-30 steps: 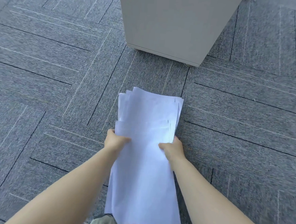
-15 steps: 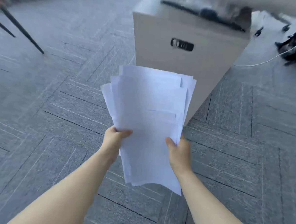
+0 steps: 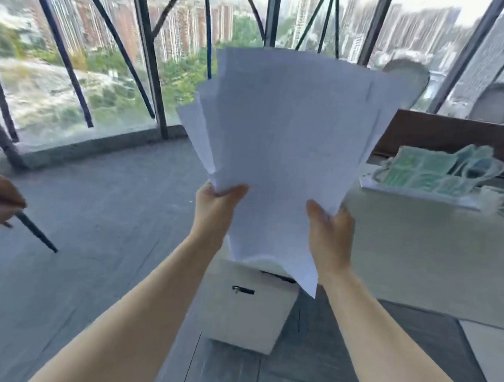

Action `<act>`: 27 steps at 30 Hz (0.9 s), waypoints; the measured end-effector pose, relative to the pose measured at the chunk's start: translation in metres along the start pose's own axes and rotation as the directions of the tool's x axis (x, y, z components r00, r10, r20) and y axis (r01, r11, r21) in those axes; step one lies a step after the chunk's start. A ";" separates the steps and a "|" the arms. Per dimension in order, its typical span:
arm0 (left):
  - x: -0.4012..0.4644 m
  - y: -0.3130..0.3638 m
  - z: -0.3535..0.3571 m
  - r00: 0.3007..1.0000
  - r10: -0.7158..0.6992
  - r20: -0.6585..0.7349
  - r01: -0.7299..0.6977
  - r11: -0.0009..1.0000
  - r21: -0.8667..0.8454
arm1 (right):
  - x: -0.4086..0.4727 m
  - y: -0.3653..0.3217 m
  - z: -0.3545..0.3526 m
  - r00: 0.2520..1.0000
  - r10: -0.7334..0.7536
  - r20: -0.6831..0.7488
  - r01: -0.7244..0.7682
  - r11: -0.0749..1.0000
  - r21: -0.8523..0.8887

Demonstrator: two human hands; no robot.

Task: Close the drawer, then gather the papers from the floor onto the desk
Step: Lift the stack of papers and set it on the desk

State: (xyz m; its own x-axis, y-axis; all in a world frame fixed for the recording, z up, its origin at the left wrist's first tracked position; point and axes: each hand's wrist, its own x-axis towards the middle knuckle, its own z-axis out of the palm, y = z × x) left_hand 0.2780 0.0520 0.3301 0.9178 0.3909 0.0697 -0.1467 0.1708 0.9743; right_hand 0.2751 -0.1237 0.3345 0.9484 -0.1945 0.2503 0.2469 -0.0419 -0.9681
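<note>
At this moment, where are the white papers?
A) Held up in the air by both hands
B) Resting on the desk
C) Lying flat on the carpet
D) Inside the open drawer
A: the left hand and the right hand each grip a lower edge of the fanned papers, which hang in the air above the white cabinet, with the desk off to the right.

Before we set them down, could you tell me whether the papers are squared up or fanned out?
Fanned out: the papers splay at staggered angles above both hands.
</note>
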 end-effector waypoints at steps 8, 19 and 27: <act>0.066 -0.065 0.093 0.995 -0.064 0.078 0.059 0.996 0.073 | 0.109 0.069 -0.070 0.990 0.142 0.000 -0.142 0.989 -0.051; 0.100 -0.195 0.133 0.911 -0.402 -0.089 0.410 0.863 0.295 | 0.191 0.202 -0.103 0.890 0.429 0.155 -0.414 0.902 -0.121; 0.166 -0.192 0.147 0.941 -0.311 -0.131 0.337 0.873 0.353 | 0.245 0.218 -0.078 0.898 0.430 0.089 -0.376 0.857 -0.351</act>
State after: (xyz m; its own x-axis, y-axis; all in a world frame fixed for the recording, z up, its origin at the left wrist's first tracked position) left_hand 0.5128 -0.0489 0.1858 0.8615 0.4329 -0.2655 0.3119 -0.0385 0.9493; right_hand 0.5459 -0.2566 0.1841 0.9759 -0.1055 -0.1909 -0.2146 -0.3072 -0.9271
